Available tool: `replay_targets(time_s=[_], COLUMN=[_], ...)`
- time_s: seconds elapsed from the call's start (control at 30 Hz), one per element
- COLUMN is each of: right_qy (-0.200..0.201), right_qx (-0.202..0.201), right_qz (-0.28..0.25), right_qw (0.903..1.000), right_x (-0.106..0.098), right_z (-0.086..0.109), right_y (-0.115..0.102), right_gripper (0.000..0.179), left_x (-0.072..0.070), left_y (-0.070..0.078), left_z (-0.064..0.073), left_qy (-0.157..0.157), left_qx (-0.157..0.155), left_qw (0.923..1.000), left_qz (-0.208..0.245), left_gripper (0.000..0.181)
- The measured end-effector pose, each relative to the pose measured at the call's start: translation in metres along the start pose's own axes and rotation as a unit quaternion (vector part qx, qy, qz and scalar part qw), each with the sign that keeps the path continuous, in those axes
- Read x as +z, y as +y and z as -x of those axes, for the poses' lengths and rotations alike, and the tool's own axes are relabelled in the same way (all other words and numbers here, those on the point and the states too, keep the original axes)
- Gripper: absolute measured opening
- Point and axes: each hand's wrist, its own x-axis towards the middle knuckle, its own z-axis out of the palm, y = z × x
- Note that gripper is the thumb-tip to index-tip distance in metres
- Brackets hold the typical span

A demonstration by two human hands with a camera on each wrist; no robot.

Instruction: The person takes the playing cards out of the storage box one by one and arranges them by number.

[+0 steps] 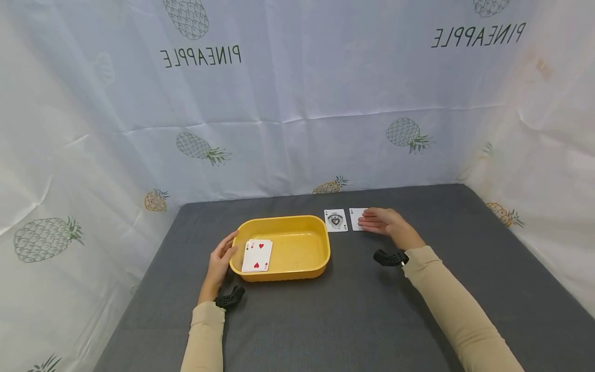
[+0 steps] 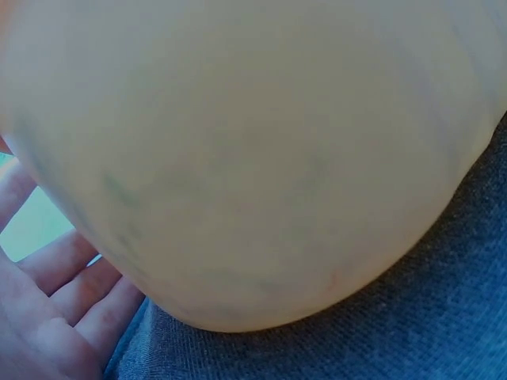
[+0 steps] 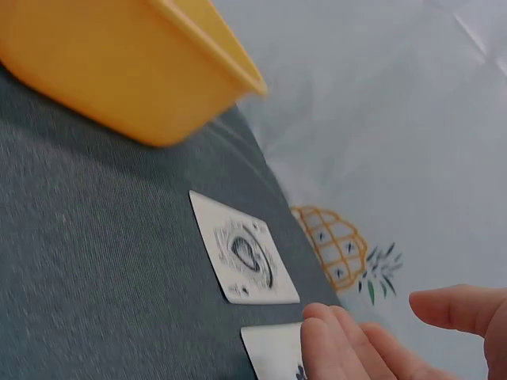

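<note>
A yellow plastic basin (image 1: 297, 268) stands on the dark cloth. At its left end my left hand (image 1: 223, 256) holds the wall, thumb at the rim and fingers along the outside. Inside, at the left, lies a small stack of playing cards (image 1: 257, 256), the top one with red hearts. To the right of the basin an ace-like card (image 1: 335, 220) with a black ornate emblem lies face up. Beside it is another playing card (image 1: 355, 219), partly hidden by my right hand (image 1: 385, 223). That hand's fingers are straight, thumb apart; whether they touch the card I cannot tell.
A dark grey cloth (image 1: 372, 320) covers the table. White curtains (image 1: 297, 77) printed with pineapples enclose the back and sides. On each wrist sits a black camera mount, such as the right one (image 1: 389, 258).
</note>
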Motion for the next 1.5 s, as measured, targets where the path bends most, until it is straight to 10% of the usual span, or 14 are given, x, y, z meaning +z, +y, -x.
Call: replay_targets(time_s=[0.6, 1.5], right_qy=[-0.135, -0.182], right_qx=[-0.024, 0.002], right_qz=[0.034, 0.022], right_qw=[0.9900, 0.9830], right_x=[0.060, 0.162], right_z=[0.018, 0.022], right_y=[0.001, 0.035], right_gripper=[0.051, 0.042], left_x=[-0.001, 0.000], left_y=[-0.001, -0.002], left_z=[-0.001, -0.001], left_qy=[-0.003, -0.001], left_qx=[0.008, 0.010], left_qw=[0.9999, 0.9999], left_qz=[0.006, -0.002], left_gripper=[0.044, 0.043])
